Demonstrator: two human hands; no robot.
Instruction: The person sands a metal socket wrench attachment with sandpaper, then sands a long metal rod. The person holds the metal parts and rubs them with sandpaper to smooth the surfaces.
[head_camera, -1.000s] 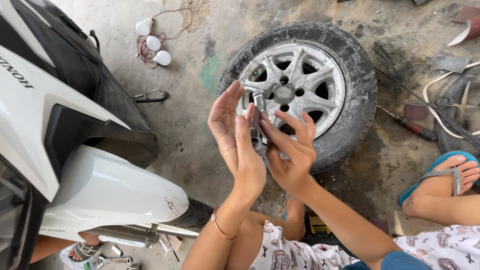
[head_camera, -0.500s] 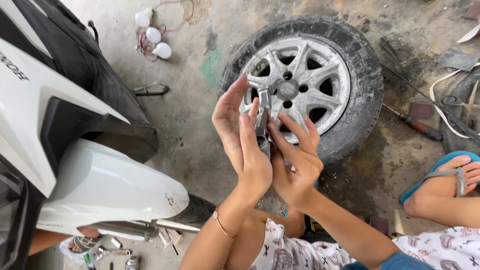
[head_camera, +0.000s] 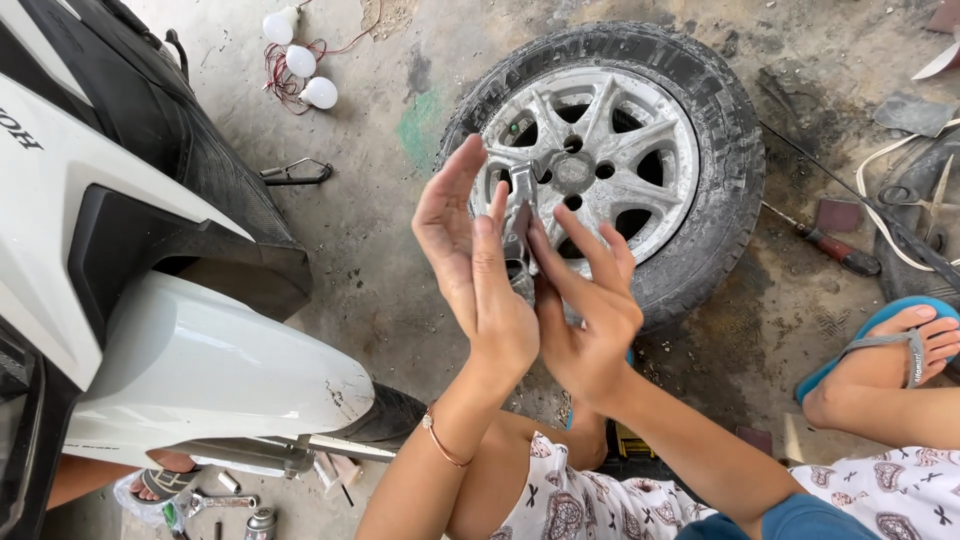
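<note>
Both hands raised in front of a car wheel (head_camera: 610, 160) lying flat on the concrete floor (head_camera: 380, 250). Left hand (head_camera: 480, 270) is upright, palm facing right, fingers straight and spread a little, not curled round anything; its palm side presses against a small grey metal part (head_camera: 520, 235). Right hand (head_camera: 590, 310) sits just right of that part, fingers extended and loosely fanned, fingertips touching the part from the other side. So the metal part is sandwiched between the two flat hands, held over the wheel's near-left rim edge; exact shape of the part is hard to tell, mostly hidden by the hands. Neither hand is closed into a fist. Thin bracelet (head_camera: 440, 445) on the left wrist.

Wheel has a dusty silver spoked rim and a worn black tyre. Left of the wheel: a white and black scooter (head_camera: 150, 300), its front mudguard close to the left forearm. Beyond the wheel's upper left: three white light bulbs (head_camera: 300, 60) with red wires on the floor. A metal hook-like piece (head_camera: 295, 172) lies between the scooter and the wheel. Right of the wheel: a red-handled screwdriver (head_camera: 835, 250), cables and scrap. Lower right of the wheel: a foot in a blue flip-flop (head_camera: 890, 350). Small metal bits (head_camera: 230, 500) lie under the scooter.
</note>
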